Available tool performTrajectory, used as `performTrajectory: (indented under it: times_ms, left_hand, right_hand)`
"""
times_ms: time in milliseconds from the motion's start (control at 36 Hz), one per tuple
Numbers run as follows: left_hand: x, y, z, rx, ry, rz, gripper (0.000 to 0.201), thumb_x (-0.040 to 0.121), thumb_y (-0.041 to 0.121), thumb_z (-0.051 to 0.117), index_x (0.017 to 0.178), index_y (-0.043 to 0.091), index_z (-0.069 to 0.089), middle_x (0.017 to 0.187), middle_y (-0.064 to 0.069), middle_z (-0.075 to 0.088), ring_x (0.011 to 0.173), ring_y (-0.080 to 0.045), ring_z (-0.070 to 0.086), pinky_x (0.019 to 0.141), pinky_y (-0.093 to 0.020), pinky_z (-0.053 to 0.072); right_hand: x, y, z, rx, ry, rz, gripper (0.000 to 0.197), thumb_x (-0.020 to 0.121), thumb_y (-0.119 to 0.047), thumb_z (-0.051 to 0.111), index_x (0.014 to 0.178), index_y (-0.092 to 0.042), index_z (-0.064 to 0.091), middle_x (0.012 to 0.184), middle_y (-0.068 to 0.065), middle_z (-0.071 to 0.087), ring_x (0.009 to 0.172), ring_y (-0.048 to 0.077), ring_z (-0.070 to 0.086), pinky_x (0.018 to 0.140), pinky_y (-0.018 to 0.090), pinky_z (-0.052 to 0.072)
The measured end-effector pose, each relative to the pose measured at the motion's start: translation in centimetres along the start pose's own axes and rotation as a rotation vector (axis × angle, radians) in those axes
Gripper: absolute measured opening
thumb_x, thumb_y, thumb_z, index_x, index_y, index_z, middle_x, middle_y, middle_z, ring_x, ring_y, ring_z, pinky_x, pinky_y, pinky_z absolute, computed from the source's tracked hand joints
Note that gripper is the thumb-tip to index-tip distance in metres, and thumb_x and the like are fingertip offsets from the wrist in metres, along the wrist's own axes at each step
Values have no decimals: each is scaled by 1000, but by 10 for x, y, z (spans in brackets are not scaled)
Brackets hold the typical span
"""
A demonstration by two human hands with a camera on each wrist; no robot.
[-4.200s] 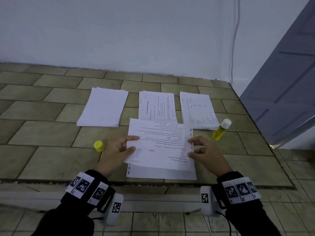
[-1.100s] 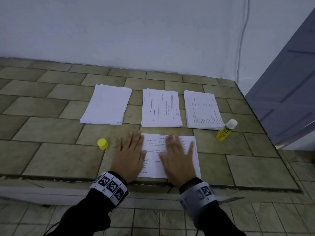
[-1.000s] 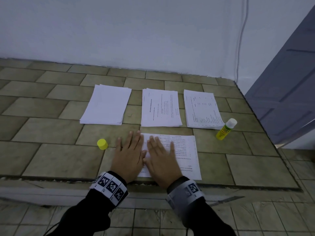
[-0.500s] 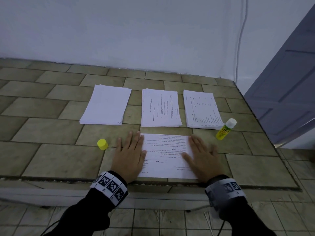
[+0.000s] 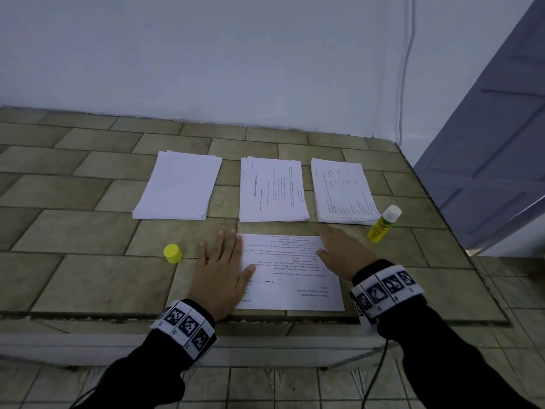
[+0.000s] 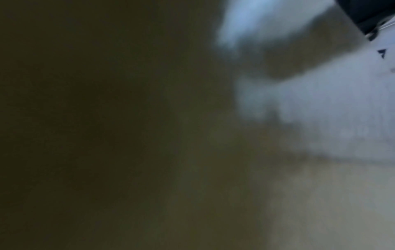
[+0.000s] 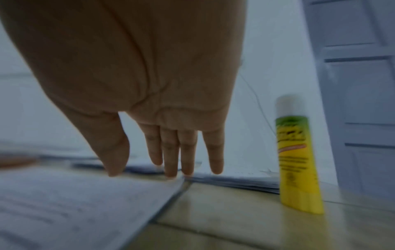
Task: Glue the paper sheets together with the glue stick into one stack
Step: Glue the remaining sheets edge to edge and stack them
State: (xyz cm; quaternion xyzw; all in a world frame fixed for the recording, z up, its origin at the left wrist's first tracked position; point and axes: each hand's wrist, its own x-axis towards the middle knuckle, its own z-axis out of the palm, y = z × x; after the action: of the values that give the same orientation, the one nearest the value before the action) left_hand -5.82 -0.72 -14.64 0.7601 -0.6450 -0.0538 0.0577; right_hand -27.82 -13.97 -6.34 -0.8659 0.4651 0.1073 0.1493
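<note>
A printed glued stack (image 5: pixel 290 271) lies near the front edge of the tiled ledge. My left hand (image 5: pixel 219 265) lies flat on its left edge, fingers straight. My right hand (image 5: pixel 339 246) is raised a little over the stack's far right corner, fingers straight (image 7: pixel 171 152), holding nothing. The yellow glue stick (image 5: pixel 383 224) (image 7: pixel 296 157) stands uncapped to the right of that hand. Its yellow cap (image 5: pixel 172 253) sits left of my left hand. The left wrist view is dark and blurred, showing only pale paper (image 6: pixel 331 110).
Three paper piles lie behind: a blank one (image 5: pixel 180 185) at left, a printed one (image 5: pixel 272 190) in the middle, another printed one (image 5: pixel 342 191) at right. A grey door (image 5: pixel 495 149) stands to the right. The ledge's front edge (image 5: pixel 265 320) drops to a tiled floor.
My right hand swept rightward across the stack, then lifted off towards its far right corner, nearer the glue stick. The left hand stayed flat on the left edge.
</note>
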Motion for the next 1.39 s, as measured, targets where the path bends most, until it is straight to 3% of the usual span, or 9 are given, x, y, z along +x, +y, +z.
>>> performTrajectory:
  times_ms: [139, 389, 639, 778, 944, 1055, 1139, 1250, 1389]
  left_hand:
    - [0, 0, 0, -8, -27, -6, 87, 97, 63, -2, 149, 3, 32, 156, -13, 31, 145, -32, 28, 112, -62, 26]
    - [-1, 2, -6, 8, -71, -4, 107, 73, 74, -32, 155, 11, -4, 163, -4, -9, 150, -21, -9, 119, -51, -7]
    - [-3, 0, -4, -135, 37, -5, 93, 88, 75, -5, 154, 8, -6, 163, -11, -9, 150, -23, 3, 120, -53, 5]
    - [-5, 1, -5, -162, 57, -10, 93, 85, 77, -6, 150, 11, -17, 162, -9, -14, 149, -16, -3, 120, -48, -3]
    - [-4, 0, -4, -134, 34, -21, 101, 79, 80, -14, 154, 12, -11, 163, -3, -13, 150, -13, -9, 118, -43, -13]
    - [-3, 0, -4, -122, 23, -25, 101, 79, 79, -14, 155, 11, -10, 163, -1, -11, 149, -12, -13, 119, -43, -13]
    - [-3, 0, -5, -109, 9, -32, 100, 78, 78, -16, 153, 12, -12, 163, 0, -11, 148, -11, -14, 119, -43, -14]
    - [-3, 0, -5, -122, 22, -32, 101, 78, 79, -15, 154, 12, -8, 163, 0, -7, 148, -10, -13, 119, -43, -12]
    - [-2, -1, -3, -142, 39, -28, 100, 82, 78, -8, 156, 11, 2, 164, -1, 2, 149, -11, -7, 120, -45, -8]
  right_hand:
    - [16, 1, 1, -121, 21, 21, 33, 98, -25, 47, 127, -10, 44, 131, 9, 45, 117, 27, 49, 95, 40, 45]
    - [24, 8, -15, 65, 90, 2, 7, 98, -12, 43, 99, -12, 50, 110, 10, 58, 92, 19, 52, 76, 28, 43]
    - [26, 26, -65, 458, 307, 9, 7, 93, -7, 55, 89, -11, 59, 85, 2, 60, 72, 16, 61, 56, 22, 54]
    - [48, 27, -74, 767, 381, 121, 7, 91, -2, 56, 93, -9, 57, 88, 12, 68, 70, 25, 71, 69, 37, 61]
    - [79, 6, -52, 1054, 357, 202, 20, 88, 5, 59, 103, -6, 53, 98, 20, 61, 92, 33, 67, 76, 45, 60]
    - [95, -2, -33, 1026, 379, 238, 12, 87, 5, 58, 96, -3, 60, 111, 22, 61, 83, 27, 65, 73, 34, 61]
    - [101, -6, -23, 768, 407, 258, 17, 87, -6, 63, 104, -4, 66, 108, 15, 65, 94, 24, 60, 87, 31, 52]
    - [103, -16, -18, 612, 354, 229, 22, 87, -9, 65, 108, -5, 64, 105, 10, 62, 100, 25, 62, 76, 23, 43]
    - [108, -21, -15, 411, 275, 219, 25, 86, -9, 65, 110, -6, 61, 119, 12, 59, 108, 26, 57, 79, 25, 42]
